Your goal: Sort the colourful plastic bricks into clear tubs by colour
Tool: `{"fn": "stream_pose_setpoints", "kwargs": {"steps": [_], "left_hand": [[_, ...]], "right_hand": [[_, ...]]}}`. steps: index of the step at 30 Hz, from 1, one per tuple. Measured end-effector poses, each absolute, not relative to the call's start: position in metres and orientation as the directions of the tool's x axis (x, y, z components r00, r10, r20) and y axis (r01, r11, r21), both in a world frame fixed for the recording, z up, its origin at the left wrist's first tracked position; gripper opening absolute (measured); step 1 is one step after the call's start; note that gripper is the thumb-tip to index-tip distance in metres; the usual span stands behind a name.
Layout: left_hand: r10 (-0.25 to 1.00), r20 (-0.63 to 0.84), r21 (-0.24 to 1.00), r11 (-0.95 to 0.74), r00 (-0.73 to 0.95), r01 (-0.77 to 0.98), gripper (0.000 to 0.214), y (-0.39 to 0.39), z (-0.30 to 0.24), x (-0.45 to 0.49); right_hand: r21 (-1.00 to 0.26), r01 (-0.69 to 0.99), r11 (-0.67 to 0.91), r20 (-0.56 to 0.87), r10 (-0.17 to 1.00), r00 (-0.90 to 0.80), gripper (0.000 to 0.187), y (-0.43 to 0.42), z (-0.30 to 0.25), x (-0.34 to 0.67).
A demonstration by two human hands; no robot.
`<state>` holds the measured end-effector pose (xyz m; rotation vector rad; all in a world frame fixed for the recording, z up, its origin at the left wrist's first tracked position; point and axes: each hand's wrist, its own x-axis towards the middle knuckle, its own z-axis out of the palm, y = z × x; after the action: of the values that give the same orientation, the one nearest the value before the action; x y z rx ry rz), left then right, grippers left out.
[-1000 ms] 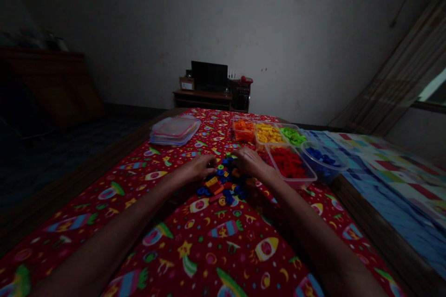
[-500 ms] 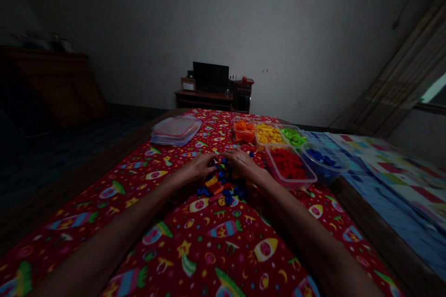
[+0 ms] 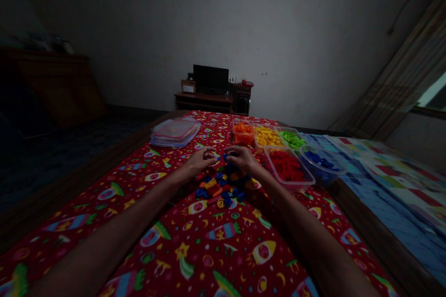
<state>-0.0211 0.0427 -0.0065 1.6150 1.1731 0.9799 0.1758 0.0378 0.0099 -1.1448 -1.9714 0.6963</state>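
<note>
A small heap of loose coloured plastic pieces (image 3: 222, 186), mostly blue, orange and yellow, lies on the red patterned cloth (image 3: 195, 241). My left hand (image 3: 202, 159) and my right hand (image 3: 243, 158) are at the far edge of the heap, fingertips almost touching, fingers curled in. They seem to pinch a small blue piece between them; what each one holds is too dark and small to name.
Clear tubs sit at the right: orange pieces (image 3: 243, 132), yellow (image 3: 267, 137), green (image 3: 292, 138), red (image 3: 286, 166), blue (image 3: 321, 162). A stack of lids (image 3: 175, 131) lies at far left. The table's wooden edge (image 3: 376, 236) runs along the right beside a patterned mat.
Both hands have slid away from me to the heap's far edge and drawn together until their fingertips nearly meet.
</note>
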Motion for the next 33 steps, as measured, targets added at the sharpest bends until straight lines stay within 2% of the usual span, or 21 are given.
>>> {"fn": "stream_pose_setpoints", "kwargs": {"steps": [4, 11, 13, 16, 20, 23, 27, 30, 33], "left_hand": [[0.967, 0.060, 0.965, -0.119, 0.246, 0.232, 0.056, 0.034, -0.003, -0.017], [0.969, 0.071, 0.977, -0.115, 0.236, 0.179, 0.052, 0.023, 0.003, -0.011], [0.969, 0.063, 0.970, -0.116, 0.239, 0.214, 0.051, 0.024, 0.003, -0.009], [0.969, 0.080, 0.964, -0.136, 0.235, 0.230, 0.047, 0.028, -0.001, -0.006], [0.961, 0.132, 0.942, -0.198, 0.242, 0.271, 0.045, 0.034, -0.005, -0.006], [0.943, 0.135, 0.885, -0.252, 0.303, 0.390, 0.042, 0.031, 0.000, -0.008], [0.929, 0.134, 0.801, -0.307, 0.346, 0.514, 0.034, 0.023, 0.011, -0.010], [0.899, 0.147, 0.722, -0.382, 0.413, 0.577, 0.034, 0.021, 0.014, -0.013], [0.875, 0.170, 0.636, -0.449, 0.453, 0.628, 0.035, 0.023, 0.013, -0.017]], "right_hand": [[-0.852, 0.364, 0.377, 0.251, 0.903, -0.348, 0.030, 0.037, 0.013, 0.179], [-0.827, 0.397, 0.399, 0.172, 0.851, -0.496, 0.040, 0.032, 0.012, 0.174], [-0.779, 0.442, 0.444, 0.179, 0.833, -0.523, 0.039, 0.028, 0.014, 0.169], [-0.615, 0.570, 0.545, 0.255, 0.821, -0.511, 0.031, 0.021, 0.026, 0.168], [-0.401, 0.738, 0.543, 0.427, 0.824, -0.373, 0.032, 0.018, 0.061, 0.198], [-0.309, 0.866, 0.393, 0.536, 0.824, -0.183, 0.031, 0.017, 0.088, 0.249], [-0.277, 0.960, 0.035, 0.534, 0.836, 0.124, 0.032, 0.008, 0.103, 0.329], [-0.306, 0.934, -0.182, 0.434, 0.847, 0.307, 0.032, -0.001, 0.100, 0.375], [-0.354, 0.885, -0.301, 0.364, 0.828, 0.427, 0.032, -0.007, 0.096, 0.394]]}}
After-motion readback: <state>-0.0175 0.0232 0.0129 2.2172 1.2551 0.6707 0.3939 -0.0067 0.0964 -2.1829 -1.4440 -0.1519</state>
